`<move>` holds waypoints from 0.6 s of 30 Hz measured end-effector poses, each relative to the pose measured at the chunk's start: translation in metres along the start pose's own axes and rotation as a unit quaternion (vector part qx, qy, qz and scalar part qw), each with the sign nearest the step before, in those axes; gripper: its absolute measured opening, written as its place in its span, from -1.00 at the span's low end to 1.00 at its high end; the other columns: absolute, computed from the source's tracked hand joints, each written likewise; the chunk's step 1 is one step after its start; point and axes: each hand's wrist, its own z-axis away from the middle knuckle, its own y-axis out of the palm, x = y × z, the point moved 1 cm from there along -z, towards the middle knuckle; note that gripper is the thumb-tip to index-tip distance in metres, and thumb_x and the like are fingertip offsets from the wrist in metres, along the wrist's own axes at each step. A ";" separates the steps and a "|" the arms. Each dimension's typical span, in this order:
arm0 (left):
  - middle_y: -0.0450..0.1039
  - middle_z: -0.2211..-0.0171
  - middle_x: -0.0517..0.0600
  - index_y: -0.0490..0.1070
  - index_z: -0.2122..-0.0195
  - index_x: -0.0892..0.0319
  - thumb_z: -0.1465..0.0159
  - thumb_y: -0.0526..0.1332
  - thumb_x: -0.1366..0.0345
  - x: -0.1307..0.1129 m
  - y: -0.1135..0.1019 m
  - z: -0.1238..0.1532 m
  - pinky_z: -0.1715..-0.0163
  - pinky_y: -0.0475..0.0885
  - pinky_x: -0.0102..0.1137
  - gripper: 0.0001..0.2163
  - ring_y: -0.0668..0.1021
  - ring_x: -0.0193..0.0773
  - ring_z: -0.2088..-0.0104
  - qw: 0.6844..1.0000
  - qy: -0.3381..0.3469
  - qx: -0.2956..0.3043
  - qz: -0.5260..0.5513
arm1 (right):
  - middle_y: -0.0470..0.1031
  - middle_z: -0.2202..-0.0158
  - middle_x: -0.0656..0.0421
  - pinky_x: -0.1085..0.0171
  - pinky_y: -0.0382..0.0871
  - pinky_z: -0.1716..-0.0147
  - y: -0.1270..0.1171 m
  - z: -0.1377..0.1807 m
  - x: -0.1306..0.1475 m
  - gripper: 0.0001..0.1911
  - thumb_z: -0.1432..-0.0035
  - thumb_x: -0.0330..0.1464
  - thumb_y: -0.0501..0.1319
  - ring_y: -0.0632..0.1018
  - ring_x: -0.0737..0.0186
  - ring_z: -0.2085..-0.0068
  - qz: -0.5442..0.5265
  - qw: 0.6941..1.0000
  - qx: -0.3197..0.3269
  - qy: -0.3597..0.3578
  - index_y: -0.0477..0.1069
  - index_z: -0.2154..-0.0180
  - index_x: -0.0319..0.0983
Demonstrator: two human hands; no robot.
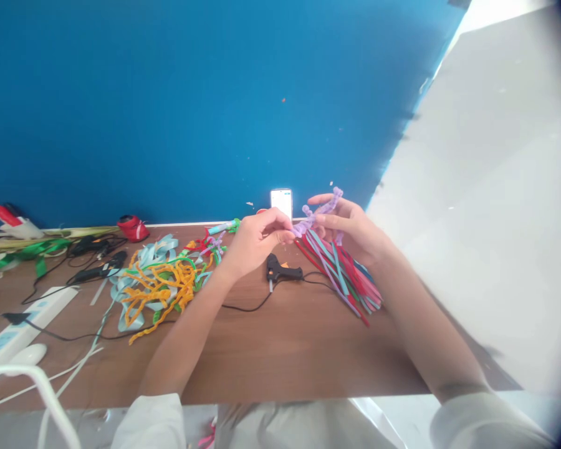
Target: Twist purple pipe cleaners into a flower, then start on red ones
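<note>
Both of my hands are raised over the far middle of a brown table [280, 349]. My left hand [257, 240] pinches the lower end of a curled purple pipe cleaner [318, 211]. My right hand [350, 227] grips the same pipe cleaner higher up, with fingers closed round it. Under my right hand lies a bundle of straight pipe cleaners [343, 274] in red, light blue and purple. A black glue gun [283, 272] rests on the table just below my left hand, its cord trailing left.
A tangle of orange, green and light blue pipe cleaners and ribbon [156, 284] lies to the left. A white power strip [21, 327] and cables sit at the far left. A phone [281, 202] leans on the blue wall [191, 106]. A red tape dispenser [131, 227] stands by the wall.
</note>
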 end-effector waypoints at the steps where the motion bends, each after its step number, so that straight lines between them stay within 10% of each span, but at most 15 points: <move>1: 0.54 0.39 -0.08 0.46 0.31 0.18 -0.27 0.34 0.30 -0.002 0.000 0.000 0.36 0.44 -0.46 -0.90 0.56 -0.37 0.38 0.999 0.015 0.004 -0.032 | 0.49 0.51 0.28 0.34 0.18 0.55 0.000 -0.001 -0.001 -0.53 0.06 -0.30 0.52 0.43 0.37 0.52 0.001 1.000 0.002 0.007 0.50 0.09 -0.21; 18: 0.51 0.10 0.03 0.52 0.14 0.10 -0.35 0.26 0.32 -0.005 0.002 -0.002 0.04 0.47 -0.31 -0.91 0.54 -0.23 0.02 0.972 0.153 0.051 -0.172 | 0.49 0.51 0.22 0.31 0.22 0.49 0.006 -0.001 -0.009 -0.76 0.00 -0.24 0.47 0.42 0.35 0.49 0.077 0.997 -0.012 -0.019 0.55 0.38 -0.26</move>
